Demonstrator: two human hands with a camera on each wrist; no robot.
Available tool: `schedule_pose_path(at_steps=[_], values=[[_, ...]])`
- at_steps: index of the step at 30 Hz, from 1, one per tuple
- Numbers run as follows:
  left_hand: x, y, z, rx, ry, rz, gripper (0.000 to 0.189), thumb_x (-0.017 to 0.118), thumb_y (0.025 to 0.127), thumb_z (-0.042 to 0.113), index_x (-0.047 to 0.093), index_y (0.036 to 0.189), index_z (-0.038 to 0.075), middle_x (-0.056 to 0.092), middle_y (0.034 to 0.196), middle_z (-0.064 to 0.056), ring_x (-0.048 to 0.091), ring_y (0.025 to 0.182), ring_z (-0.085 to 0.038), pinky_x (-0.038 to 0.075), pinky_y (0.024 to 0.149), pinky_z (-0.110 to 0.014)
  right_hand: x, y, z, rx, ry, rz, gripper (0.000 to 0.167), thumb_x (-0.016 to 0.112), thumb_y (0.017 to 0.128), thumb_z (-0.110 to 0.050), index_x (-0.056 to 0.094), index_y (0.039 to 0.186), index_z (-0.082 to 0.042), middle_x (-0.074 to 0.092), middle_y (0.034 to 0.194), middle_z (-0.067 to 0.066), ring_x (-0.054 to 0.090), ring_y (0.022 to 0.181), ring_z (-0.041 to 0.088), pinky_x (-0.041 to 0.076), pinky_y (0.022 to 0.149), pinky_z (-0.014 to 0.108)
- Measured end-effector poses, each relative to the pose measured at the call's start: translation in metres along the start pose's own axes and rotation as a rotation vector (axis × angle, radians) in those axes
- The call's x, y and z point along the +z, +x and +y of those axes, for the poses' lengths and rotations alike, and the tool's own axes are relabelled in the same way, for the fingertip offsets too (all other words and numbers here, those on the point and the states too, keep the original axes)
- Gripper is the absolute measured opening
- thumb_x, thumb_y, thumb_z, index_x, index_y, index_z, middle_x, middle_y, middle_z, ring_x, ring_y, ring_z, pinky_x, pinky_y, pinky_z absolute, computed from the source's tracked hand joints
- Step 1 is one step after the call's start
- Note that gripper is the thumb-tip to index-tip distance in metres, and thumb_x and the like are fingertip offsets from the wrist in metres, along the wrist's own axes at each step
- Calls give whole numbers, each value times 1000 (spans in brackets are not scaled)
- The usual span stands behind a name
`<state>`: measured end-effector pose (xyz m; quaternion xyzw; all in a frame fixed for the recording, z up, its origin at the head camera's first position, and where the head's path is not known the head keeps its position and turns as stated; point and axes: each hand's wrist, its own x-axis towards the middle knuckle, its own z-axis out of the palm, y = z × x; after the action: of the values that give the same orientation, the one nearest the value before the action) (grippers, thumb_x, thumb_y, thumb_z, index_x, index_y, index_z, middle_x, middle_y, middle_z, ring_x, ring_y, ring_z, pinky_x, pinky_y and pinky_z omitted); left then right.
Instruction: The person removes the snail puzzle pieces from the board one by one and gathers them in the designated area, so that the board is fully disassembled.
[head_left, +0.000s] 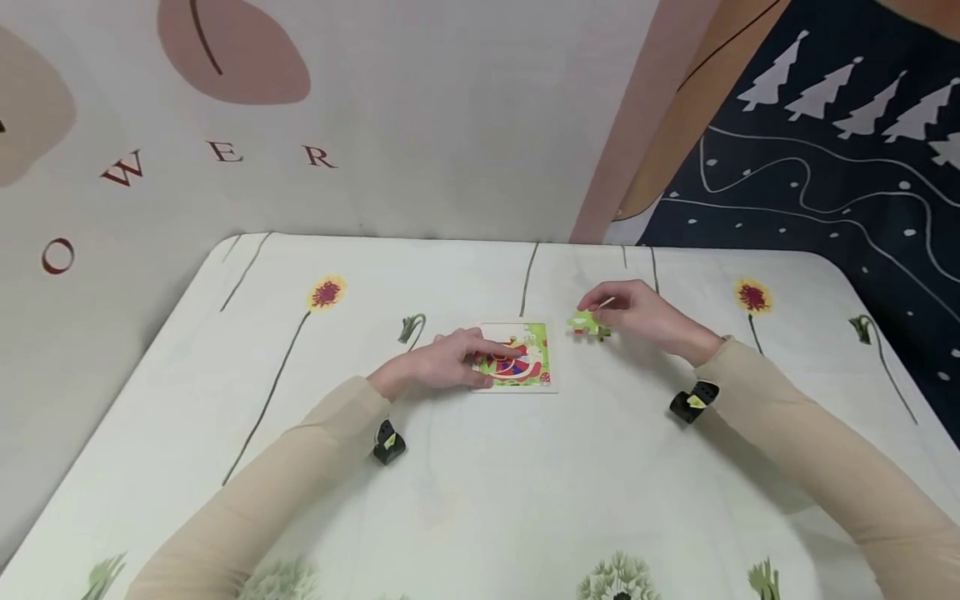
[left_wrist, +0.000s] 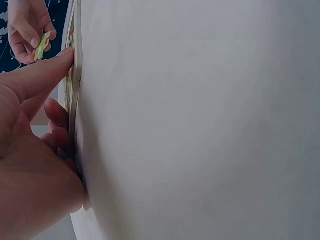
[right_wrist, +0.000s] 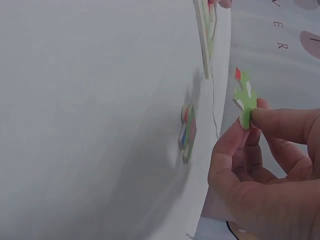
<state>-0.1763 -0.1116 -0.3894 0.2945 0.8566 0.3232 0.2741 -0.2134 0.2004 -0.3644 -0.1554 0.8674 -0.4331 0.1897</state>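
A small wooden puzzle board (head_left: 553,367) with a bright red, blue and green picture lies flat on the table. My left hand (head_left: 450,360) rests at its left side, index finger stretched over the picture and thumb near the front edge. Right of the board, my right hand (head_left: 626,310) pinches a green puzzle piece (right_wrist: 246,95) between thumb and fingers, lifted above the table. A second puzzle piece (right_wrist: 190,132), green with red and blue parts, lies on the table below that hand; the held piece partly overlaps it in the head view.
The table (head_left: 480,500) has a white cloth printed with flowers and stems. Behind it stands a pale wall (head_left: 450,125) with printed letters, and a dark panel with white trees (head_left: 825,167) is at the right. Black wrist cameras sit under both sleeves.
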Motion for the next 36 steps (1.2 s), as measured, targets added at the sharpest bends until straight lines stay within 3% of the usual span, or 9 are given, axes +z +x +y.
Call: schedule_pose_path(at_steps=[6, 15, 22, 36], values=[[1, 4, 0, -24, 40, 2, 54, 70, 90, 16, 57, 142, 26, 48, 96, -5, 39, 92, -19, 27, 76, -31, -12, -8, 9, 29, -22, 19, 24, 57, 98, -8, 67, 119, -1, 63, 119, 17, 60, 94, 16, 48, 79, 21], [2, 1, 0, -54, 15, 9, 54, 70, 90, 17, 58, 141, 29, 51, 102, -5, 40, 98, -20, 25, 83, -36, -20, -18, 29, 79, -96, 21, 24, 57, 99, -9, 66, 120, -1, 63, 118, 18, 56, 89, 14, 45, 73, 27], [2, 0, -1, -69, 5, 11, 54, 70, 90, 18, 58, 141, 31, 52, 105, -4, 40, 103, -21, 25, 87, -38, -25, -17, 39, 127, -92, 35, 25, 56, 99, -9, 66, 122, -2, 62, 120, 16, 54, 94, 17, 44, 73, 24], [1, 0, -1, -51, 27, 8, 54, 70, 90, 18, 58, 141, 30, 51, 101, -4, 40, 99, -19, 24, 83, -37, -28, -15, 39, 103, -140, 39, 25, 55, 99, -5, 66, 120, 2, 64, 118, 20, 54, 93, 15, 45, 75, 21]])
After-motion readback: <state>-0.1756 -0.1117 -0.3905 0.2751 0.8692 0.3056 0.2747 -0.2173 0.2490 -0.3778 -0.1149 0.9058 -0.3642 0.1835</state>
